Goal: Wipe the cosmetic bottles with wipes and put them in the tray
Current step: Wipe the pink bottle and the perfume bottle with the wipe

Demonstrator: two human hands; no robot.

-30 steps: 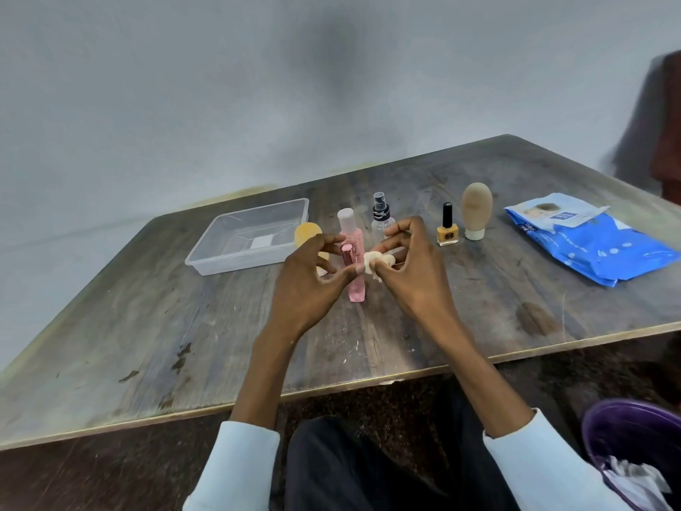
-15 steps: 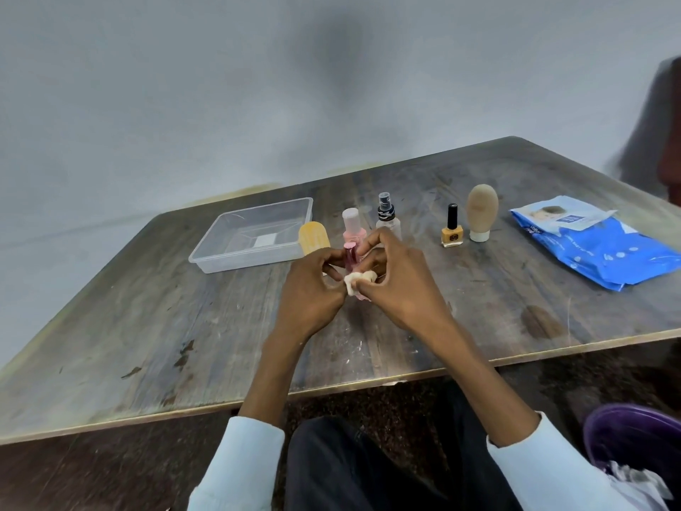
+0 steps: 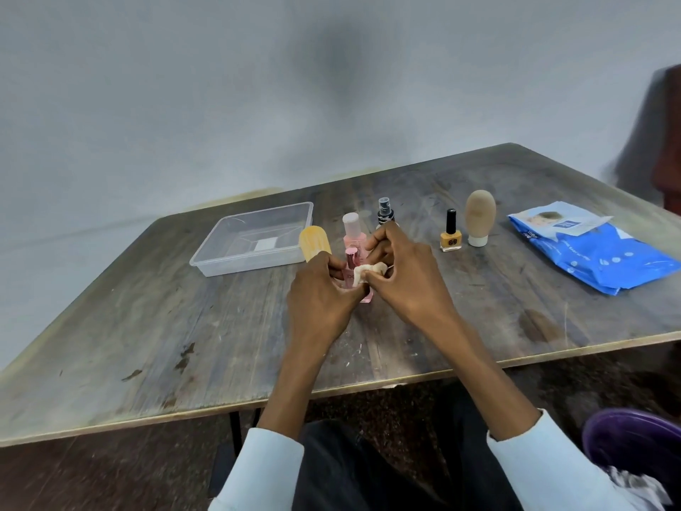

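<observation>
At the middle of the wooden table (image 3: 154,326), both hands are busy on one small pink bottle (image 3: 350,265). The left hand (image 3: 320,293) curls its fingers round it and holds it upright, while the right hand (image 3: 401,278) pinches a crumpled white wipe (image 3: 368,271) against its side — so this looks like wiping in progress, not yet a placement.

Over on the far left, the clear plastic tray (image 3: 206,260) has no bottle in it; only a pale label shows at its bottom. By that evidence the job is barely underway.

Standing just behind the hands: a yellow-orange tube (image 3: 313,240), a taller pink bottle with a white cap (image 3: 352,228), and a small spray bottle (image 3: 385,212). Further right wait an orange nail polish (image 3: 450,234) and a beige upside-down tube (image 3: 479,219) — all apparently left to wipe and move. The blue wipes pack (image 3: 597,256) lies at the far right.
</observation>
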